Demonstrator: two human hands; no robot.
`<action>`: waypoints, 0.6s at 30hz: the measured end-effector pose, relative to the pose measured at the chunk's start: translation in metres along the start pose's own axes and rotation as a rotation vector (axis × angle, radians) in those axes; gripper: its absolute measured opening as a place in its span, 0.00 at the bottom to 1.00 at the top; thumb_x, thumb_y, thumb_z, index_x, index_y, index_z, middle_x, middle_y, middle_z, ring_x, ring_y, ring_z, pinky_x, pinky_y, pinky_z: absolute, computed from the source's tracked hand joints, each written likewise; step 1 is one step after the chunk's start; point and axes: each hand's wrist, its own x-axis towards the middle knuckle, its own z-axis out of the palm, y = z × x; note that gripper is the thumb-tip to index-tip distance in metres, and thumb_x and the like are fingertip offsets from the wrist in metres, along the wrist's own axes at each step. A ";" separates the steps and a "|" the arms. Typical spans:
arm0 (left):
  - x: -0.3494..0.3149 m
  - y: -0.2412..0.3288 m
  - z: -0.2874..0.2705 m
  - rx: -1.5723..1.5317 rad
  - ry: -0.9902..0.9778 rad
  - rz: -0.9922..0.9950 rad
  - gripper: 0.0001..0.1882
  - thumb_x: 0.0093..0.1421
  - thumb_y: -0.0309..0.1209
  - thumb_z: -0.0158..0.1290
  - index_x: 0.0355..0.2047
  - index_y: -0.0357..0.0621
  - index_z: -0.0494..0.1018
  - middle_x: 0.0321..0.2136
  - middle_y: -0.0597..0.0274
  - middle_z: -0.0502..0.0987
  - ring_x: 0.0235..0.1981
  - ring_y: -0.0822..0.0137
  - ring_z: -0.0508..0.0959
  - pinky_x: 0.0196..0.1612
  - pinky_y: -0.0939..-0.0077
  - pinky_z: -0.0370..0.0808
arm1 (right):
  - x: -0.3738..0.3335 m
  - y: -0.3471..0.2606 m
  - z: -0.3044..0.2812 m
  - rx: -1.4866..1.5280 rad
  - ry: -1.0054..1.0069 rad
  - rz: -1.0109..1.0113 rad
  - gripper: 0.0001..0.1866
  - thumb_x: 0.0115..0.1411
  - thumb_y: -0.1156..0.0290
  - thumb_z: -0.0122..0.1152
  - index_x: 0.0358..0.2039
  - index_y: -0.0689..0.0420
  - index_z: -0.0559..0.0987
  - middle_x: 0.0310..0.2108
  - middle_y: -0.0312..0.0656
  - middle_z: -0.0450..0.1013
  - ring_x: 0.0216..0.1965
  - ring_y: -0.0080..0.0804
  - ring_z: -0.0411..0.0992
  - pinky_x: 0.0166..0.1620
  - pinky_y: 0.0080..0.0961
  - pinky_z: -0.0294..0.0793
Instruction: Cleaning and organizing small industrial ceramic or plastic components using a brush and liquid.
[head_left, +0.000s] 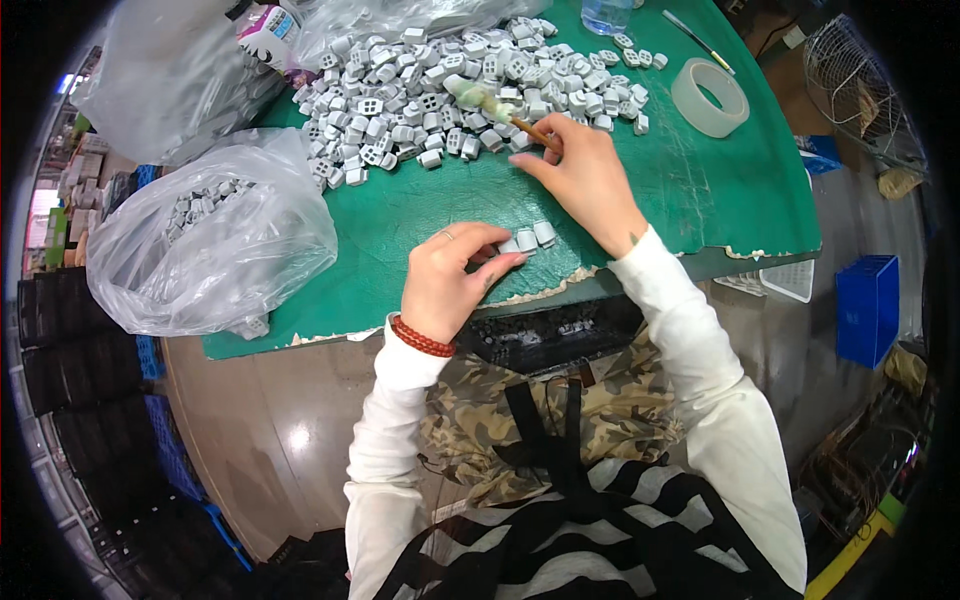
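My right hand (585, 172) pinches a thin brown stick (536, 132) near its lower end. A pale, greenish-white wad (474, 95) covers the stick's far tip, over a large heap of small grey plastic pieces (400, 110). Near the table's front edge, a short row of similar grey pieces (527, 239) lies on the green surface. My left hand (447, 278) closes its thumb and forefinger on the left end of that row. Its other fingers are curled, partly out of sight.
The green tabletop (690, 200) has a frayed front edge. At left is a clear plastic bag (215, 270) with more grey pieces; another large bag (170, 90) stands behind it. A tape roll (710, 97), a pen (698, 42) and a clear container (606, 14) sit at far right.
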 end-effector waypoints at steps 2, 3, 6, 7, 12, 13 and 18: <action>0.007 -0.004 0.001 0.046 0.161 -0.012 0.09 0.51 0.26 0.66 0.33 0.42 0.81 0.30 0.60 0.82 0.26 0.71 0.80 0.27 0.79 0.74 | 0.006 0.000 0.007 -0.068 0.044 0.003 0.16 0.51 0.64 0.70 0.35 0.60 0.77 0.26 0.46 0.77 0.29 0.47 0.77 0.33 0.38 0.75; 0.015 -0.013 -0.002 0.107 0.294 0.010 0.07 0.52 0.26 0.65 0.33 0.43 0.81 0.30 0.61 0.81 0.25 0.72 0.80 0.26 0.79 0.73 | 0.007 0.000 0.011 -0.130 0.083 0.002 0.18 0.50 0.63 0.71 0.35 0.59 0.75 0.27 0.47 0.78 0.31 0.50 0.77 0.34 0.40 0.76; 0.045 -0.029 -0.010 0.490 0.391 -0.048 0.11 0.52 0.29 0.65 0.34 0.45 0.77 0.29 0.64 0.77 0.24 0.67 0.77 0.29 0.71 0.74 | 0.006 0.004 0.019 -0.157 0.154 -0.025 0.17 0.49 0.63 0.73 0.32 0.58 0.76 0.21 0.41 0.74 0.25 0.42 0.75 0.29 0.36 0.72; 0.053 -0.037 -0.006 0.526 0.368 -0.112 0.12 0.51 0.31 0.66 0.35 0.45 0.76 0.29 0.64 0.77 0.25 0.66 0.78 0.30 0.69 0.74 | 0.006 0.006 0.019 -0.160 0.170 -0.020 0.16 0.49 0.63 0.73 0.32 0.57 0.76 0.20 0.41 0.74 0.25 0.41 0.75 0.29 0.36 0.72; 0.060 -0.053 -0.004 0.512 0.349 -0.101 0.14 0.49 0.31 0.66 0.35 0.46 0.74 0.30 0.62 0.77 0.29 0.62 0.78 0.32 0.67 0.74 | 0.002 0.011 0.021 -0.141 0.164 -0.093 0.14 0.51 0.65 0.70 0.34 0.56 0.77 0.32 0.41 0.73 0.34 0.45 0.75 0.35 0.39 0.74; 0.059 -0.054 -0.006 0.449 0.350 -0.052 0.14 0.49 0.30 0.66 0.35 0.46 0.74 0.30 0.61 0.76 0.31 0.57 0.78 0.32 0.64 0.74 | 0.000 0.014 0.018 -0.145 0.166 -0.088 0.14 0.51 0.65 0.70 0.34 0.56 0.77 0.32 0.41 0.73 0.34 0.45 0.75 0.35 0.39 0.74; 0.022 -0.016 -0.039 0.041 -0.032 -0.109 0.16 0.45 0.17 0.66 0.36 0.42 0.81 0.33 0.65 0.77 0.28 0.76 0.78 0.30 0.82 0.75 | -0.027 0.023 -0.023 0.159 0.018 -0.138 0.14 0.48 0.69 0.72 0.34 0.59 0.80 0.31 0.35 0.73 0.24 0.27 0.65 0.27 0.24 0.64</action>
